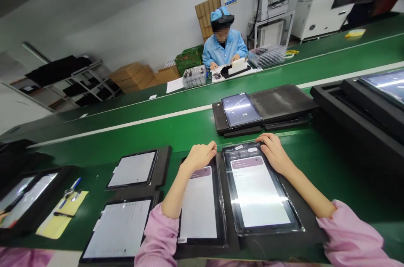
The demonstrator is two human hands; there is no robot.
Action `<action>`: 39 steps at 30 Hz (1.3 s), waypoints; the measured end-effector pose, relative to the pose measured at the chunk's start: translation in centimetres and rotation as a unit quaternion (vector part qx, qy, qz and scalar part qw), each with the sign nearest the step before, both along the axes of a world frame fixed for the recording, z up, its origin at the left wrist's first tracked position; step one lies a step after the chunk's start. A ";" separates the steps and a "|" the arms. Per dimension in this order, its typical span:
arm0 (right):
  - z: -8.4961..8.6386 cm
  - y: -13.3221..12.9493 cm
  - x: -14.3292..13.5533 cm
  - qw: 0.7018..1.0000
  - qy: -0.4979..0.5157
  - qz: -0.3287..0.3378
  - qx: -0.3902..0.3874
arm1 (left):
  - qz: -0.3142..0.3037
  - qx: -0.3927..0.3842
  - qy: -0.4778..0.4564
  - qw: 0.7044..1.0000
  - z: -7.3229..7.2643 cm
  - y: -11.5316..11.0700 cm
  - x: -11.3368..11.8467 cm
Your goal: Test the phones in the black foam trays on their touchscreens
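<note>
Two lit tablets in clear film lie side by side in front of me on dark foam trays. The left tablet (pixel 202 204) is partly covered by my left hand (pixel 200 155), whose fingers curl closed over its upper right corner. At the upper right corner of the right tablet (pixel 260 191), my right hand (pixel 273 151) bends its fingers around the edge, the thumb lying on the side. Both screens show a mauve banner above a white page; the right one also has a dark panel with small tiles along the top. The fingertips are partly hidden.
Two more lit tablets, an upper one (pixel 134 168) and a lower one (pixel 118 227), lie on foam at left. Beyond them is yellow paper (pixel 63 216) with pens. A tablet (pixel 241 109) rests on stacked black foam trays (pixel 280 103) ahead. A co-worker (pixel 224 44) sits across the green bench.
</note>
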State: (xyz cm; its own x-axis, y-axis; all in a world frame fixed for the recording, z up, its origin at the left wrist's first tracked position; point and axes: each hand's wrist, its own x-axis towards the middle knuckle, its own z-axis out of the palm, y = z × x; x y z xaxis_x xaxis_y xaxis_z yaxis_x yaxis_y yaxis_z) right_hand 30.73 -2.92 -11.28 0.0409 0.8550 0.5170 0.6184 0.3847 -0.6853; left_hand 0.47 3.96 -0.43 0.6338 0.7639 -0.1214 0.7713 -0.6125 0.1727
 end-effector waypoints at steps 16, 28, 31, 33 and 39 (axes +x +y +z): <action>0.6 1.8 0.1 0.977 0.188 -0.008 -0.099 | -0.080 -0.036 0.035 0.996 -0.3 -1.2 -0.2; 1.4 0.8 0.5 0.986 0.166 -0.020 -0.009 | 0.026 -0.126 -0.076 0.989 -0.1 0.9 -1.9; 1.5 -0.2 0.9 0.996 0.091 0.003 0.005 | 0.010 -0.170 -0.118 0.978 -0.1 1.0 -2.1; 1.6 -0.5 0.9 1.000 0.006 0.003 0.017 | -0.006 -0.175 -0.120 0.977 -0.3 1.1 -2.1; 2.1 -3.5 1.7 0.998 -0.058 -0.001 0.032 | 0.026 -0.115 -0.194 0.974 -0.7 -0.5 -4.7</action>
State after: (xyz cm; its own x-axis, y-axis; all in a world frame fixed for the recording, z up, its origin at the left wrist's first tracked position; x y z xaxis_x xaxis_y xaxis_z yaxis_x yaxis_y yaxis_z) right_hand 32.38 -6.43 -9.14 -0.0212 0.8203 0.5716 0.6934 0.4239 -0.5827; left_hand -4.27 3.43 -1.09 0.6272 0.7771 -0.0524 0.6495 -0.4847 0.5858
